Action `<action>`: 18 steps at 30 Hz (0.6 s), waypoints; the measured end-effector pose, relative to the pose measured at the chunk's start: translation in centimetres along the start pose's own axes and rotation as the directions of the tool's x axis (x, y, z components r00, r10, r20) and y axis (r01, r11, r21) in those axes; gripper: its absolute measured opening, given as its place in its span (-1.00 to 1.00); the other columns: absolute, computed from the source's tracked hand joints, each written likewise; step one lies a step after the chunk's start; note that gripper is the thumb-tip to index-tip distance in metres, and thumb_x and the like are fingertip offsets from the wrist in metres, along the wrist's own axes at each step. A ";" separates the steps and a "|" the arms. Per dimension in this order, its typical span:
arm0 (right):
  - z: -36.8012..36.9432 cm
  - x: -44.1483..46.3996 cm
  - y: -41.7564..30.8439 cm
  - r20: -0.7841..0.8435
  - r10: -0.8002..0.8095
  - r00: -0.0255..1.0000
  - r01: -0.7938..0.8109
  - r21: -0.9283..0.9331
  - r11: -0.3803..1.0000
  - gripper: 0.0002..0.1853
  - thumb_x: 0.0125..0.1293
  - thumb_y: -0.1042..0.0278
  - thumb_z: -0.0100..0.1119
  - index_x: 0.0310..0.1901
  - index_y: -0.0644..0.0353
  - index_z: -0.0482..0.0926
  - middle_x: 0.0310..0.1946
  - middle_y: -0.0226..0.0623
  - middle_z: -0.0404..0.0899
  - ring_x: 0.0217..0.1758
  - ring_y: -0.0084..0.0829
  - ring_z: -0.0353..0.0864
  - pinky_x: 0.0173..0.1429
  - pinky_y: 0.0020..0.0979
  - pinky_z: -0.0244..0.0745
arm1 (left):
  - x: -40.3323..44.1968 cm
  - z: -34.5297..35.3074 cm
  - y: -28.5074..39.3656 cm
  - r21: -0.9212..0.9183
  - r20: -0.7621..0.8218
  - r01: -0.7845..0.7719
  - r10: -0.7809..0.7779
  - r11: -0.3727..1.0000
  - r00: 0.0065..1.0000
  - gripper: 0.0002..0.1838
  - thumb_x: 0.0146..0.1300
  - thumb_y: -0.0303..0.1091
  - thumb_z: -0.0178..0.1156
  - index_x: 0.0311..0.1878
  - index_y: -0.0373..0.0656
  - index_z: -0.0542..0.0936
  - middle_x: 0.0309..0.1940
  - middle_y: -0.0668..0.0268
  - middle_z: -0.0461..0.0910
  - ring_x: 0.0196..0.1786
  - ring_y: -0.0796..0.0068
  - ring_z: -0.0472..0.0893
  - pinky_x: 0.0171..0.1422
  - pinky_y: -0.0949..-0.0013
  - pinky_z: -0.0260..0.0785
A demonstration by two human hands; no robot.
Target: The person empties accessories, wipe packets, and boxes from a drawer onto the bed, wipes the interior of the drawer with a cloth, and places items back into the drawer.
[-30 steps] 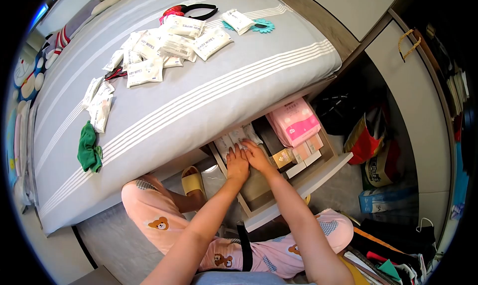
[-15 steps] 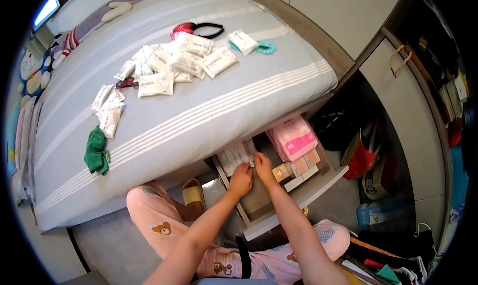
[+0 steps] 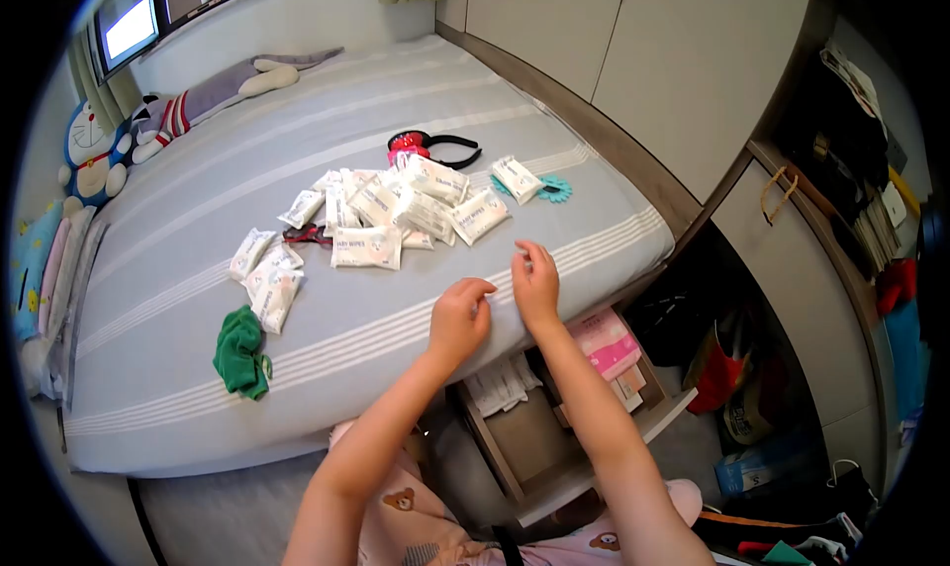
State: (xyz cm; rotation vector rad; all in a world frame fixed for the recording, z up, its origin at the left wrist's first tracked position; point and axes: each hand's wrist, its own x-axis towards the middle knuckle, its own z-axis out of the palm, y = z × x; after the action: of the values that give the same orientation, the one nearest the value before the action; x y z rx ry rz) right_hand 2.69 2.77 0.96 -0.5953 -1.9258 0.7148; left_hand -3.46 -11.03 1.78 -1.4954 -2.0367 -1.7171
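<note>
Both hands hover over the near edge of the bed [image 3: 327, 368]. My left hand [image 3: 461, 319] has loosely curled fingers with nothing between them. My right hand [image 3: 535, 283], fingers slightly bent and apart, is also without anything in it. Beyond them lies a pile of white baby wipes packs [image 3: 367, 247]. A single pack [image 3: 517, 179] rests on a teal flower-shaped item [image 3: 555, 188]. Below the hands, the pulled-out drawer [image 3: 515, 447] holds white packs [image 3: 502, 383] at its back left, a pink package [image 3: 606, 344] and small boxes, partly hidden by my right forearm.
A green cloth item [image 3: 240, 352] and a black headband with a red bow [image 3: 450, 151] are on the bed. Plush toys [image 3: 91, 160] sit at the far left. Bags [image 3: 716, 368] stand in the open cabinet at right, beside its door [image 3: 807, 269].
Both hands have left the drawer and risen over the bed edge. The view has tilted up, showing more of the bed and window. The white packs remain in the drawer.
</note>
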 end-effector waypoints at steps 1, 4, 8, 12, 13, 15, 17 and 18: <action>1.9 1.7 1.4 0.007 0.011 1.000 -0.010 -0.086 0.996 -0.72 0.19 0.27 0.07 -0.16 0.29 0.50 -0.18 -0.13 0.54 -0.08 -0.16 0.48 0.03 -0.28 0.34 | 0.7 0.0 -1.4 -0.039 -0.028 0.122 -0.123 0.992 0.992 -0.84 -0.01 -0.61 0.04 -0.33 -0.24 0.54 -0.37 0.15 0.54 -0.37 0.22 0.54 -0.30 0.28 0.40; 6.0 5.5 3.1 0.057 0.077 0.995 -0.054 -0.332 0.942 -0.55 0.09 0.11 0.19 -0.10 0.30 0.49 -0.11 -0.10 0.53 -0.02 -0.13 0.46 0.10 -0.26 0.32 | 2.0 0.5 -3.0 -0.041 -0.134 0.120 -0.125 0.992 0.983 -0.83 0.04 -0.60 0.04 -0.28 -0.25 0.54 -0.38 0.14 0.53 -0.40 0.24 0.54 -0.35 0.32 0.39; 7.1 9.4 4.2 0.271 0.272 0.923 -0.201 -0.262 0.944 -0.40 -0.11 0.03 0.36 -0.09 0.31 0.50 -0.17 -0.12 0.57 -0.12 -0.16 0.53 0.04 -0.28 0.37 | 3.6 0.7 -3.7 -0.031 -0.253 0.111 -0.115 0.993 0.961 -0.79 0.06 -0.55 0.08 -0.18 -0.26 0.50 -0.29 0.12 0.51 -0.24 0.17 0.51 -0.12 0.24 0.35; 4.0 10.5 5.2 0.747 0.209 0.632 -0.541 0.232 0.808 -0.60 -0.03 0.34 0.35 -0.12 0.29 0.55 -0.24 -0.34 0.61 -0.22 -0.56 0.53 -0.08 -0.54 0.40 | 5.2 0.0 -3.0 0.342 -0.492 0.073 0.112 0.937 0.863 -0.63 0.04 -0.44 0.17 -0.03 -0.27 0.46 -0.20 0.07 0.49 -0.09 0.10 0.46 0.04 0.20 0.27; 3.0 10.6 4.4 0.837 0.149 0.526 -0.613 0.251 0.749 -0.64 0.00 0.43 0.32 -0.11 0.30 0.55 -0.22 -0.38 0.60 -0.21 -0.63 0.51 -0.08 -0.58 0.39 | 5.4 -0.1 -2.9 0.348 -0.433 0.071 0.093 0.935 0.896 -0.60 0.03 -0.41 0.19 -0.01 -0.27 0.46 -0.21 0.07 0.50 -0.10 0.10 0.47 0.02 0.20 0.28; 2.0 10.7 3.2 0.915 0.067 0.398 -0.626 0.217 0.749 -0.69 0.08 0.42 0.27 -0.11 0.28 0.56 -0.22 -0.39 0.59 -0.22 -0.62 0.52 -0.08 -0.59 0.39 | 5.3 -0.3 -2.9 0.361 -0.312 0.070 0.049 0.930 0.949 -0.52 0.00 -0.36 0.23 0.04 -0.27 0.45 -0.22 0.06 0.52 -0.13 0.10 0.50 -0.04 0.20 0.32; 2.2 10.9 2.8 0.939 0.040 0.342 -0.670 0.214 0.711 -0.71 0.11 0.40 0.25 -0.11 0.28 0.57 -0.22 -0.38 0.59 -0.22 -0.60 0.52 -0.07 -0.59 0.38 | 5.0 -0.8 -3.1 0.215 -0.073 0.267 -0.257 0.939 0.963 -0.55 0.00 -0.26 0.24 -0.04 -0.29 0.49 -0.30 0.02 0.57 -0.24 0.06 0.55 -0.16 0.17 0.36; 2.9 10.8 3.4 0.868 0.106 0.485 -0.746 0.348 0.568 -0.70 0.17 0.38 0.17 -0.07 0.30 0.55 -0.23 -0.39 0.59 -0.20 -0.62 0.52 -0.09 -0.60 0.39 | 4.9 -1.1 -3.4 0.228 0.005 0.324 -0.334 0.918 0.942 -0.57 0.02 -0.24 0.23 -0.07 -0.30 0.50 -0.32 0.01 0.57 -0.27 0.05 0.56 -0.19 0.17 0.37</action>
State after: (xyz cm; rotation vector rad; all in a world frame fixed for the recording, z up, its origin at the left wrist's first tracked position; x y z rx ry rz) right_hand -4.11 11.69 4.16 -0.3073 -1.9551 2.3173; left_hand -8.90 -8.61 2.80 -1.1844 -2.5275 -1.4913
